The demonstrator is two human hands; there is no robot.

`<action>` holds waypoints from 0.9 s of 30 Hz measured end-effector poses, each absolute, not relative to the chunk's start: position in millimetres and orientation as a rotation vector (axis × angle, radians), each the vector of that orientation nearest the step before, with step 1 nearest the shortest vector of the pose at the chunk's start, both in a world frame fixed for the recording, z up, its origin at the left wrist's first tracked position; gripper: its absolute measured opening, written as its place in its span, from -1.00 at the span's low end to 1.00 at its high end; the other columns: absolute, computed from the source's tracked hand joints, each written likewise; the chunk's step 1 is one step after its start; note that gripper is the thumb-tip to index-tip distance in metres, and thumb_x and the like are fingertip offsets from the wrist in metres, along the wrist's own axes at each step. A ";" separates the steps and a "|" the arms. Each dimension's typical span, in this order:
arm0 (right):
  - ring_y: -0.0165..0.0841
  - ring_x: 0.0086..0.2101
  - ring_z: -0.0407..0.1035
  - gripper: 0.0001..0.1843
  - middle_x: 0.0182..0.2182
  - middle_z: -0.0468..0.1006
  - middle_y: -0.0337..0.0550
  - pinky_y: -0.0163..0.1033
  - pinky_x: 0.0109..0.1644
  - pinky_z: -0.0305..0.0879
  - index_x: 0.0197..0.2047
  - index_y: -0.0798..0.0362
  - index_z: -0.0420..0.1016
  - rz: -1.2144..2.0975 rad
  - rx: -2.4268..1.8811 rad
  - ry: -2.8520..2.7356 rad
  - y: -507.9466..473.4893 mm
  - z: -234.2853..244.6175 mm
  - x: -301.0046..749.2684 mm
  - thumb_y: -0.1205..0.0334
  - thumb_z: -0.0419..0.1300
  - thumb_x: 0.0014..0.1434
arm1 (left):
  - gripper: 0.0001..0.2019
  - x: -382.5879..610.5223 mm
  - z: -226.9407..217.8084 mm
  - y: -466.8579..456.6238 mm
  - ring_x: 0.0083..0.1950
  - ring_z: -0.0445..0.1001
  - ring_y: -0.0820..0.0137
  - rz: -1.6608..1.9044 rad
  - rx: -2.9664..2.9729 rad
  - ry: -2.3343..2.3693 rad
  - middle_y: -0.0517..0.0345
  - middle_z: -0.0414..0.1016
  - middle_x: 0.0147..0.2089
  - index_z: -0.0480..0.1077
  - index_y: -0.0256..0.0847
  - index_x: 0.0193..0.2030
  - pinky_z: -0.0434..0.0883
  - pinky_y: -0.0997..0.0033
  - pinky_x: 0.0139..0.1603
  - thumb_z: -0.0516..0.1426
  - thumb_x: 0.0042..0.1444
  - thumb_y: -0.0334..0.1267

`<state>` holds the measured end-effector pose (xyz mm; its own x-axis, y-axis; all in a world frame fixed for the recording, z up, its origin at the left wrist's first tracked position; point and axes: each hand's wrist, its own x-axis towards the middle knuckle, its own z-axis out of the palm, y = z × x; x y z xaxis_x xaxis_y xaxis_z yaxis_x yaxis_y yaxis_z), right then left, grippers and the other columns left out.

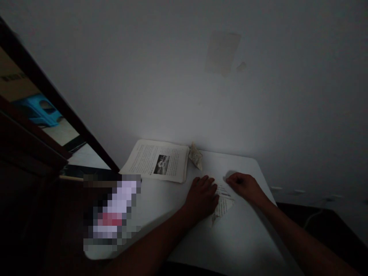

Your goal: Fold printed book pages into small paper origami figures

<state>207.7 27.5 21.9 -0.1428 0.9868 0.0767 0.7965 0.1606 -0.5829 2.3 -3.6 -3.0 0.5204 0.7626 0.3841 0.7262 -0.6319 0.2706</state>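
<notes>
A folded piece of printed paper (224,205) with slanted edges and a pointed lower end lies on the white table. My left hand (202,197) rests palm down over its left part, fingers laid out flat, hiding that side. Just beyond the paper's upper right edge is my right hand (243,186), its fingers curled together. Whether anything small is between those fingertips cannot be made out. Farther back, near the wall, sits a small folded paper shape (196,156) with pointed ends.
A stack of printed pages (143,159) with a dark picture lies at the table's back left. A pixelated phone-like object (115,209) is at the left edge of the white table (161,205). A wall (161,76) rises behind; a dark-framed mirror (57,84) leans left.
</notes>
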 end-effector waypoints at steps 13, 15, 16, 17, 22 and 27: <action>-0.26 -0.30 0.43 -0.72 -0.34 0.55 -0.13 -0.18 -0.18 0.32 -0.33 0.02 0.49 0.443 -1.627 -2.090 -29.1 39.5 213.7 0.04 0.04 0.18 | -0.82 -4.0 18.8 -6.9 -0.12 0.28 0.19 0.526 2.730 1.413 -0.01 0.35 -0.18 0.40 -0.23 -0.21 0.18 0.09 -0.02 0.09 0.04 -0.27; -0.25 -0.30 0.42 -0.74 -0.34 0.55 -0.12 -0.15 -0.18 0.32 -0.33 0.01 0.48 0.378 -1.607 -2.097 -37.1 37.2 214.4 0.06 0.05 0.19 | -0.86 -4.7 20.0 -7.5 -0.13 0.27 0.19 0.501 2.745 1.412 -0.01 0.34 -0.23 0.40 -0.24 -0.28 0.18 0.08 -0.02 0.09 0.03 -0.26; -0.25 -0.29 0.42 -0.75 -0.34 0.55 -0.12 -0.13 -0.18 0.32 -0.33 0.00 0.48 0.349 -1.589 -2.120 -40.8 35.4 214.5 0.07 0.05 0.19 | -0.86 -5.1 20.4 -7.8 -0.13 0.27 0.19 0.493 2.750 1.403 -0.01 0.34 -0.24 0.40 -0.25 -0.31 0.18 0.08 -0.01 0.09 0.04 -0.25; -0.24 -0.28 0.42 -0.77 -0.33 0.55 -0.12 -0.12 -0.17 0.32 -0.31 -0.01 0.48 0.319 -1.563 -2.149 -44.3 33.4 214.7 0.08 0.06 0.19 | -0.87 -5.5 20.8 -8.1 -0.13 0.27 0.20 0.489 2.752 1.390 0.00 0.34 -0.25 0.39 -0.26 -0.33 0.18 0.09 -0.01 0.09 0.04 -0.25; -0.22 -0.18 0.41 -0.78 -0.22 0.54 -0.11 -0.09 -0.09 0.36 -0.20 -0.02 0.45 0.161 -1.442 -2.224 -54.7 22.4 216.9 0.08 0.17 0.11 | -0.89 -8.1 23.8 -9.0 -0.14 0.28 0.26 0.438 2.735 1.296 0.02 0.33 -0.25 0.36 -0.28 -0.37 0.25 0.26 -0.06 0.11 0.04 -0.26; -0.20 -0.14 0.39 -0.64 -0.18 0.53 -0.08 -0.06 -0.06 0.34 -0.10 0.01 0.42 0.135 -1.302 -2.416 -55.5 19.9 217.9 0.11 0.28 0.01 | -0.82 -15.0 28.0 -13.8 -0.14 0.28 0.24 0.403 2.739 1.256 0.03 0.35 -0.23 0.33 -0.27 -0.25 0.27 0.26 -0.10 0.14 0.03 -0.23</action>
